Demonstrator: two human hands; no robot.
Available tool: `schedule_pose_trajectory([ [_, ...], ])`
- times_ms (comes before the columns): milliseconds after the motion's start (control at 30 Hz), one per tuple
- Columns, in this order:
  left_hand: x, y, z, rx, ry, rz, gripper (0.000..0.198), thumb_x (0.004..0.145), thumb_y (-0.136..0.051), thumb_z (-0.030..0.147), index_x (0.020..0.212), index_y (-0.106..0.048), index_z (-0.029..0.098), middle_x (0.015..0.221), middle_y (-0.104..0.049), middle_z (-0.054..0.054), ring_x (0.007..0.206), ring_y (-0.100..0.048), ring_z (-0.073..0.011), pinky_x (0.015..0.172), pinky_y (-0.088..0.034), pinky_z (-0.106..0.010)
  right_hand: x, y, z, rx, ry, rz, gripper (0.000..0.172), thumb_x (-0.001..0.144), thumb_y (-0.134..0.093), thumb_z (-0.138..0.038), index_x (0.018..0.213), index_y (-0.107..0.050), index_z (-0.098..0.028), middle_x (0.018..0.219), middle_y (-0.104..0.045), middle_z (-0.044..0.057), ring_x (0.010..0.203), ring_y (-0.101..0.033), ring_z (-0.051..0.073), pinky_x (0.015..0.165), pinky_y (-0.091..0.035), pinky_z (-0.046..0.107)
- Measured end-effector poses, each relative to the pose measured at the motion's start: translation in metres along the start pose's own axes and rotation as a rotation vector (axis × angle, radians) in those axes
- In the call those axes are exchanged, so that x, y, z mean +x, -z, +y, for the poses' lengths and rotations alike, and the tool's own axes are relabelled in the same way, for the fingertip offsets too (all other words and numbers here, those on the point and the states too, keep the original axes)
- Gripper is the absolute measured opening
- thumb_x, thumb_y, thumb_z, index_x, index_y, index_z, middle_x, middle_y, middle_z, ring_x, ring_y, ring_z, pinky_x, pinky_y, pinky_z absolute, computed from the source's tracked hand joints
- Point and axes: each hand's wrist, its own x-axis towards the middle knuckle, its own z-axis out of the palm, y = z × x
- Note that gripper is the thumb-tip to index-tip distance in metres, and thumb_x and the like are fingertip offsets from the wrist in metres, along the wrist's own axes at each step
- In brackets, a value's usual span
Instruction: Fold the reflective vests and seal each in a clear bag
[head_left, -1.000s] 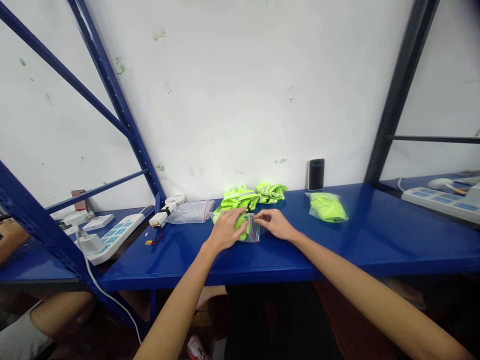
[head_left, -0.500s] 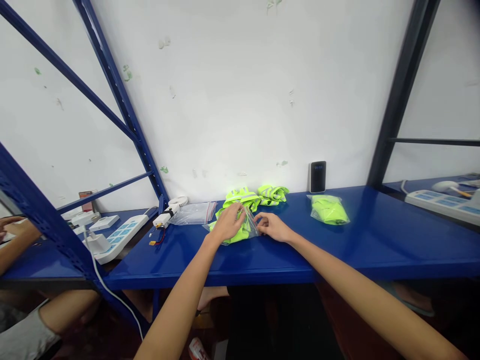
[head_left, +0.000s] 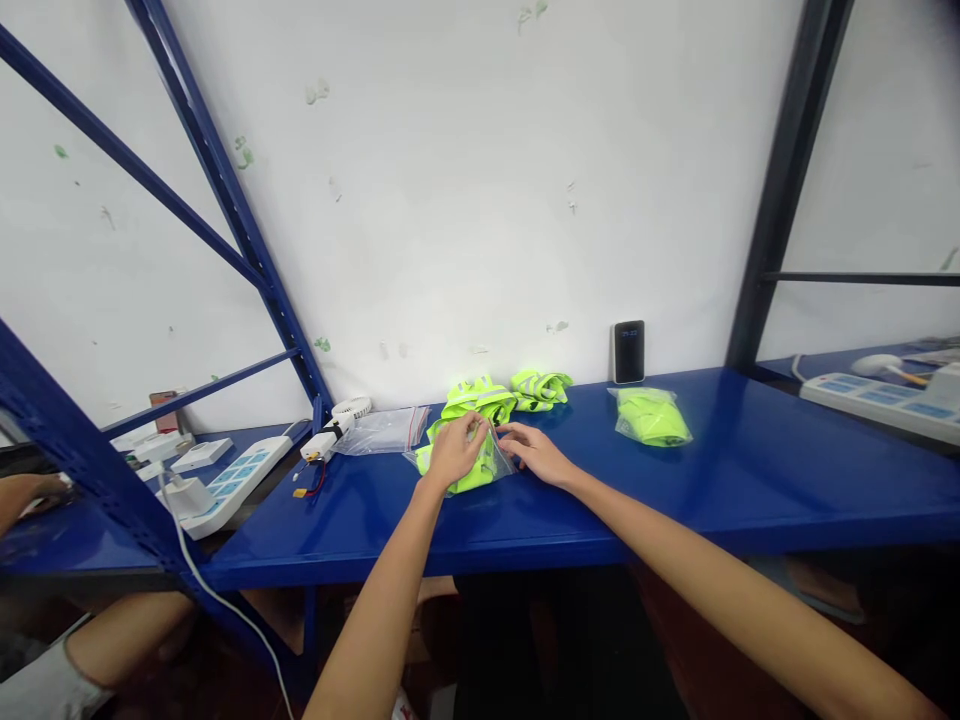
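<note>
Soft fluorescent cloth (head_left: 472, 480) in a clear bag (head_left: 505, 463), between both grips on the worktop (head_left: 592, 510).
The bag lies under the left grip (head_left: 454, 452), its mouth edge toward the right grip (head_left: 541, 455). The left grip is narrow and appears to hold that edge; the right fingers curl beside it, but I cannot tell whether they pinch the film. Judging by looks, the load is light and floppy, the film thin, slippery and easily creased; the rim seems the best hold, a palm steadying the cloth.
</note>
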Motion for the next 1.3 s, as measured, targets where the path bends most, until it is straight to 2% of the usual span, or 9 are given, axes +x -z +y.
schedule_pose_trajectory([
  [200,-0.002,0.001,0.004,0.009,0.007,-0.021,0.027,0.095,-0.038,0.041,0.094,-0.058,0.023,0.079,-0.064,0.0,0.067,-0.055,-0.0148,0.062,-0.035,-0.024,0.012,-0.009,-0.002,-0.013,0.101,0.009,0.038,0.082,-0.059,-0.045,0.104,-0.068,-0.016,0.079,-0.063,0.001,0.067,-0.052,0.014,0.063,-0.041,0.025],
  [333,-0.001,-0.001,0.003,0.007,0.015,-0.016,0.028,0.096,-0.037,0.041,0.095,-0.058,0.023,0.076,-0.064,0.001,0.065,-0.055,-0.0151,0.061,-0.034,-0.025,0.012,-0.01,0.003,-0.041,0.139,0.064,0.033,0.08,-0.062,-0.046,0.084,-0.07,-0.014,0.069,-0.06,0.0,0.064,-0.05,0.014,0.063,-0.039,0.026],
  [400,0.0,-0.001,0.002,0.012,0.008,-0.018,0.028,0.096,-0.037,0.04,0.096,-0.058,0.023,0.076,-0.063,0.001,0.065,-0.056,-0.0153,0.061,-0.034,-0.025,0.011,-0.01,0.004,-0.045,0.152,0.106,0.031,0.08,-0.062,-0.045,0.08,-0.069,-0.015,0.071,-0.062,0.001,0.067,-0.052,0.015,0.065,-0.039,0.026],
  [633,-0.001,0.0,0.003,0.002,-0.014,-0.016,0.027,0.096,-0.037,0.038,0.094,-0.059,0.022,0.08,-0.065,0.0,0.069,-0.057,-0.0156,0.064,-0.035,-0.025,0.007,-0.012,0.005,0.018,0.112,0.098,0.027,0.078,-0.063,-0.041,0.082,-0.069,-0.015,0.074,-0.067,0.002,0.066,-0.056,0.016,0.064,-0.042,0.027],
  [900,0.003,0.0,0.003,-0.014,0.015,-0.03,0.029,0.093,-0.042,0.04,0.091,-0.065,0.021,0.087,-0.07,-0.001,0.073,-0.06,-0.0159,0.067,-0.037,-0.026,0.002,-0.014,0.004,-0.121,0.155,0.162,0.028,0.082,-0.059,-0.038,0.088,-0.072,-0.015,0.084,-0.073,0.007,0.075,-0.064,0.021,0.07,-0.047,0.03],
  [1300,0.004,-0.005,0.001,0.034,0.022,-0.076,0.026,0.095,-0.04,0.035,0.092,-0.062,0.023,0.085,-0.07,-0.001,0.076,-0.061,-0.0174,0.065,-0.035,-0.026,0.005,-0.016,0.007,-0.125,0.142,0.202,0.026,0.079,-0.061,-0.038,0.083,-0.072,-0.015,0.08,-0.074,0.007,0.072,-0.067,0.021,0.067,-0.05,0.03],
])
